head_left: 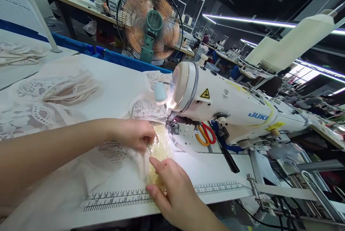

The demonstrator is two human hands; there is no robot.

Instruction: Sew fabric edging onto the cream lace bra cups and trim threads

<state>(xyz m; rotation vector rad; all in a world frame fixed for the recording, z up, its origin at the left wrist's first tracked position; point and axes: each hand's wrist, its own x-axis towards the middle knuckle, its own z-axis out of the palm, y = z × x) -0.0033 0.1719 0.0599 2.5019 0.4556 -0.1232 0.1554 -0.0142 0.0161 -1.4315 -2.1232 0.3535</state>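
Observation:
My left hand (133,133) lies curled on a piece of white lace fabric (147,110), its fingers pinched on the fabric just left of the presser foot (172,127) of a white JUKI sewing machine (229,109). My right hand (175,191) rests nearer to me, fingers pressed on the pale yellowish part of the fabric (160,148) on the table, beside the printed ruler (126,198). The machine's lamp lights the needle area.
Stacked lace pieces (61,91) lie on the white table (113,80) to the left. Scissors with orange and red handles (205,134) lie under the machine arm. A standing fan (150,22) is behind the table. More workstations stretch into the background.

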